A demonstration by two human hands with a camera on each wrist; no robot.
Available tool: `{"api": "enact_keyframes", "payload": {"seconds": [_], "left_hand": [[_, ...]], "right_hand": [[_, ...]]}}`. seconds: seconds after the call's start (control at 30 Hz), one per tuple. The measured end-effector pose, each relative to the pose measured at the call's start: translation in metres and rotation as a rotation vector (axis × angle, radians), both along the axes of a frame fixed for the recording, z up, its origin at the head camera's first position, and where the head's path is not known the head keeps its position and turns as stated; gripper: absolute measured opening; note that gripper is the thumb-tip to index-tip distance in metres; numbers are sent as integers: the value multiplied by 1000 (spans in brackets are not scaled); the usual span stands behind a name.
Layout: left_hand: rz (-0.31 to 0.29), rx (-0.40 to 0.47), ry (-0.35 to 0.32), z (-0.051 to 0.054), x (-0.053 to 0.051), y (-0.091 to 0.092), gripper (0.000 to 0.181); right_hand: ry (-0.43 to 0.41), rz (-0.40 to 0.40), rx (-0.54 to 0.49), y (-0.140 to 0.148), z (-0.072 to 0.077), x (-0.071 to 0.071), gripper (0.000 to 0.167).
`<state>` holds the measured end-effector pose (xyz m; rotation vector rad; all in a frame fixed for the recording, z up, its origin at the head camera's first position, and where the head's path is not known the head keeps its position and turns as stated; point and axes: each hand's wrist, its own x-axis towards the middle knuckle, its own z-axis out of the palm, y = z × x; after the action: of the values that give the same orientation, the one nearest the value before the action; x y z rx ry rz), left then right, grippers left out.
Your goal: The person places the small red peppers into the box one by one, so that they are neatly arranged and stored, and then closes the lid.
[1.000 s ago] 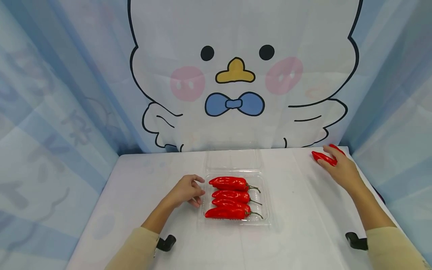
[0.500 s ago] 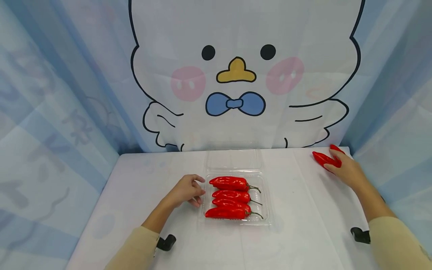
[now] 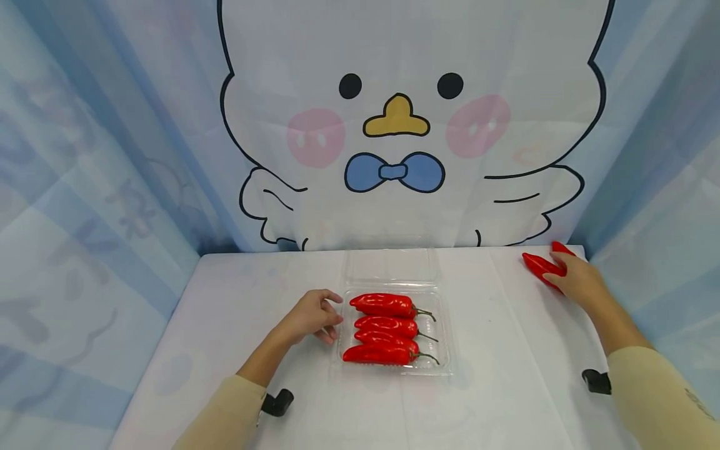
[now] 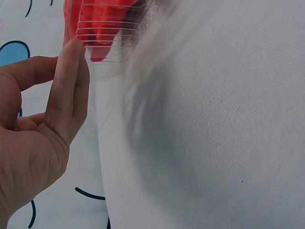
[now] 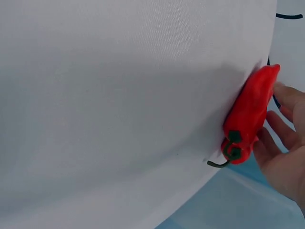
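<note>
Several red peppers (image 3: 384,305) lie side by side in a clear plastic box (image 3: 444,369), stems to the right. My left hand (image 3: 310,317) is at the box's left edge, fingers loosely bent and holding nothing; in the left wrist view its fingertips (image 4: 74,47) meet the ribbed wall of the box (image 4: 102,38). At the table's back right corner, my right hand (image 3: 580,281) has thumb and fingers around a red pepper (image 3: 541,267), with another red pepper (image 3: 561,248) just behind. In the right wrist view, fingers (image 5: 286,98) touch the pepper (image 5: 250,107); its stem points down.
The box's clear lid (image 3: 388,265) lies folded back behind it, near the table's rear edge. A white cloth covers the table (image 3: 495,387). A printed curtain (image 3: 394,219) stands behind, with blue curtains (image 3: 664,206) at both sides.
My right hand has shifted slightly right, its wrist swinging outward, and the pepper at its fingers has turned a little. My left hand and the boxed peppers have stayed in place.
</note>
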<state>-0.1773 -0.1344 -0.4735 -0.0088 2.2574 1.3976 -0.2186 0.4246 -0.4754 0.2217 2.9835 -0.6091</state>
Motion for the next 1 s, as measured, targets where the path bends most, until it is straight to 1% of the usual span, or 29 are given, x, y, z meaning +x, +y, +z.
{"api": "enact_keyframes", "payload": {"seconds": [0.13, 0.27, 0.37, 0.47, 0.6, 0.8, 1.0], "left_hand": [[-1, -3, 2, 2, 0, 1, 43], [3, -7, -1, 3, -1, 1, 43], [6, -11, -2, 2, -2, 1, 43], [4, -13, 1, 0, -1, 0, 43], [4, -14, 3, 0, -1, 1, 43], [10, -17, -10, 1, 1, 0, 43], [3, -15, -3, 0, 0, 0, 43]], "right_hand": [[-15, -33, 2, 0, -3, -2, 74], [-9, -55, 8, -2, -7, -4, 69], [-8, -71, 8, -4, -10, -5, 68], [-18, -92, -16, -7, -12, -3, 69], [-6, -102, -31, -10, -12, 0, 71], [8, -121, -38, -13, -15, 1, 67], [18, -105, 7, -15, -17, 3, 69]]}}
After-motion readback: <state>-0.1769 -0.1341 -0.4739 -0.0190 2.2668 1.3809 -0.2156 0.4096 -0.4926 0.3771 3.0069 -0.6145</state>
